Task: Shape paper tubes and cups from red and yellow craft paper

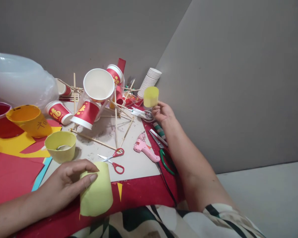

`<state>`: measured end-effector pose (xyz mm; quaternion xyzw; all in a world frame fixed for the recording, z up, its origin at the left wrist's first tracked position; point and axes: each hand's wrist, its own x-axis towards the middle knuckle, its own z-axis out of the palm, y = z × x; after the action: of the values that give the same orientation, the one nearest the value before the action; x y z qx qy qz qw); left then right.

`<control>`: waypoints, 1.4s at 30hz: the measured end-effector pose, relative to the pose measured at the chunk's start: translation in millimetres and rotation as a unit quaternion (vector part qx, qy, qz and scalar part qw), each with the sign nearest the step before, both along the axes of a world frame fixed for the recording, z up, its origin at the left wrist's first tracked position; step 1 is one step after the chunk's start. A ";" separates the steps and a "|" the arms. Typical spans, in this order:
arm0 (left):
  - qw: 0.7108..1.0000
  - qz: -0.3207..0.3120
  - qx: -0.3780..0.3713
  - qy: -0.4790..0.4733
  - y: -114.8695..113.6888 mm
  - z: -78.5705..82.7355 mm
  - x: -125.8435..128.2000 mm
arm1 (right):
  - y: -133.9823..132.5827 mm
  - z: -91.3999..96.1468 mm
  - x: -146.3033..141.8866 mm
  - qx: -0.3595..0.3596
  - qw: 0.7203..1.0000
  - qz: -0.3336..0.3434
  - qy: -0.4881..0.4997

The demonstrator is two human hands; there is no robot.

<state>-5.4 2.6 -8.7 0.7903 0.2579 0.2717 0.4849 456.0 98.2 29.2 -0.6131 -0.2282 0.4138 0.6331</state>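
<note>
My left hand [66, 183] is closed around a rolled tube of light yellow-green paper [97, 191] at the near edge of the table. My right hand [162, 112] is stretched out to the far right and grips a small yellow-green paper cylinder [151, 96], held upright above a white tool [142, 114]. A yellow-green paper cup shape [60, 145] stands just beyond my left hand.
Red-and-white paper cups [86, 114] joined by wooden sticks [116, 124] stand mid-table. Red-handled scissors [114, 160], a pink glue gun [145, 148] and green-handled scissors [164, 155] lie on a grey board [136, 163]. Coloured paper sheets [12, 165], an orange cup [29, 120] and stacked white cups [149, 81] surround them.
</note>
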 end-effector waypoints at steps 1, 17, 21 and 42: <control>0.999 0.002 -0.050 -0.008 0.6 -0.2 0.1 | -0.5 -0.3 -0.1 -0.002 1.000 -0.008 0.013; 0.816 0.085 -0.551 -0.153 0.8 22.8 18.3 | -66.9 0.7 -26.5 0.031 0.990 -0.103 0.093; 0.802 0.078 -0.569 -0.162 0.5 17.8 18.0 | -95.9 5.0 -42.6 0.038 0.994 -0.081 0.060; 0.802 0.090 -0.570 -0.156 0.5 16.6 21.8 | -140.0 0.4 -94.3 0.153 0.976 -0.021 -0.154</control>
<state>16.4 3.1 7.9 0.2916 0.3575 0.2375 0.8549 361.8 -41.8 29.6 -0.5697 -0.3712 0.2608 0.6853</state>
